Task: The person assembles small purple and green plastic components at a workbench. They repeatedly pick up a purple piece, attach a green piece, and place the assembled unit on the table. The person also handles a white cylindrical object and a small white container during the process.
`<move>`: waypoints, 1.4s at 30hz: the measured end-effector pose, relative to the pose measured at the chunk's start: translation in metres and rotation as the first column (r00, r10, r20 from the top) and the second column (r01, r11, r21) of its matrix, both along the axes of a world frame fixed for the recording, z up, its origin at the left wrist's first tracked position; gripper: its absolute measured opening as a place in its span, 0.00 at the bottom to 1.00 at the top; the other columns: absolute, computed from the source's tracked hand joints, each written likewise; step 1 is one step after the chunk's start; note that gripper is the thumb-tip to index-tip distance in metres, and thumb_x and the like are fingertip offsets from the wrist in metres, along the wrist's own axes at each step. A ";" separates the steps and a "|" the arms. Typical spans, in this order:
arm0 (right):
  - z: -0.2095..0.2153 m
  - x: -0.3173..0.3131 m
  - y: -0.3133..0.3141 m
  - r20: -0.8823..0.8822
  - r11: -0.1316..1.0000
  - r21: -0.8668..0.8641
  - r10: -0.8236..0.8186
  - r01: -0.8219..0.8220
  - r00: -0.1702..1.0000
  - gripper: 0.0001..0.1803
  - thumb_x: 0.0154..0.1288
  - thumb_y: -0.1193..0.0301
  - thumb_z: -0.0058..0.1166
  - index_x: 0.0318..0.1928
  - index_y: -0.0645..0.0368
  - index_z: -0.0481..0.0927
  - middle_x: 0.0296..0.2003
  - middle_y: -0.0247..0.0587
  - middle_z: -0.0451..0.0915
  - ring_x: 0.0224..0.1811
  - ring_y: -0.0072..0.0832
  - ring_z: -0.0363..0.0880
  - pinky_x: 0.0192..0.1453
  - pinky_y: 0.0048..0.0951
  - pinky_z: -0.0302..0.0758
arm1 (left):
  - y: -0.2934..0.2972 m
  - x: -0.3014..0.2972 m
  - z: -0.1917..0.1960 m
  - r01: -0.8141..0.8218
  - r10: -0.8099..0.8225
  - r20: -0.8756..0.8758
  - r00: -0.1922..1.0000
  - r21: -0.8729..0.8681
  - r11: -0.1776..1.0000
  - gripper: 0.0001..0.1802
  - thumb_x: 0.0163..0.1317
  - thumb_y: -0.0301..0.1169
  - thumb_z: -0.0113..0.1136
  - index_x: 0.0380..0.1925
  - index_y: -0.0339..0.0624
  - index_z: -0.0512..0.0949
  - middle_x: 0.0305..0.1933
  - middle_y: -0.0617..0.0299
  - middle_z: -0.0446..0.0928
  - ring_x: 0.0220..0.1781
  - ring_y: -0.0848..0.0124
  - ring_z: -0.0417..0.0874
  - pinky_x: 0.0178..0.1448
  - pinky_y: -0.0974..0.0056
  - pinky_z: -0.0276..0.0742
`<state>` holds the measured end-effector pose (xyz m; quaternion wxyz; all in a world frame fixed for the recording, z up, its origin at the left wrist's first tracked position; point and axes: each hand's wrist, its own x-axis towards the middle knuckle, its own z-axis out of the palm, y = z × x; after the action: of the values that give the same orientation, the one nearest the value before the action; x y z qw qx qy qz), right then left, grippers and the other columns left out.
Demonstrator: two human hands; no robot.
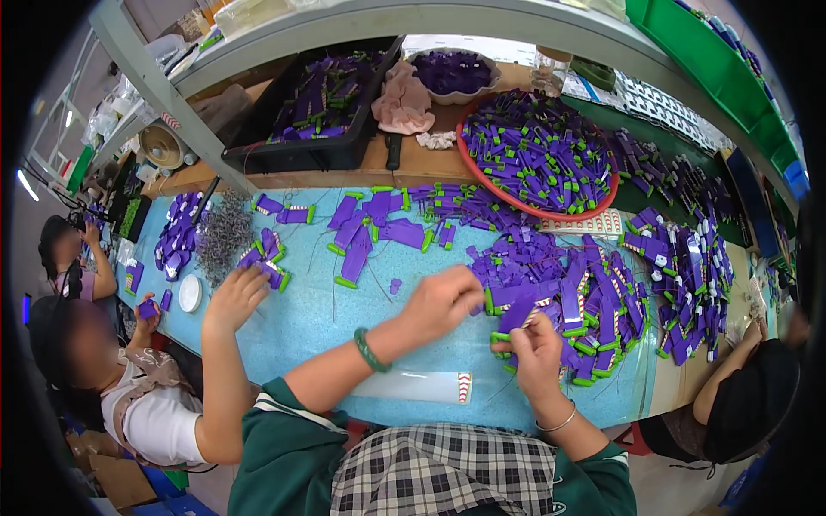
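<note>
My right hand pinches a flat purple plastic part with a green end; a red-and-white striped strip shows at its edge by my fingers. Just left of it, my left hand, below a green bangle, has its fingers curled together. Whatever the left fingertips hold, if anything, is too small to make out. Beside and beyond the right hand lies a heap of purple parts with green ends, several bearing striped stickers. Smaller plain purple pieces lie at the heap's far left.
A clear sheet with a striped end lies near the table edge. Farther back stand a red basket of purple-green parts and a black crate. A co-worker's hand touches parts at left, near a metal-piece pile. Another person sits right.
</note>
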<state>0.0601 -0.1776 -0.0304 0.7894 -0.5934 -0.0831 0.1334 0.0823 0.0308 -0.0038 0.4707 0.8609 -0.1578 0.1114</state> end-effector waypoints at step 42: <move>0.042 -0.016 0.015 0.661 0.838 -0.533 0.326 0.117 0.676 0.25 0.51 0.83 0.62 0.51 0.48 0.82 0.22 0.34 0.65 0.22 0.25 0.65 0.24 0.26 0.63 | 0.009 -0.097 -0.014 -0.268 -0.167 -0.387 0.907 -0.835 0.481 0.08 0.60 0.18 0.58 0.40 0.33 0.76 0.41 0.57 0.80 0.43 0.69 0.82 0.50 0.63 0.82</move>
<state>0.0445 -0.1621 0.0116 0.4824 -0.7852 -0.3852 -0.0498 -0.0143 0.0397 -0.0176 0.8605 0.5067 0.0518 0.0034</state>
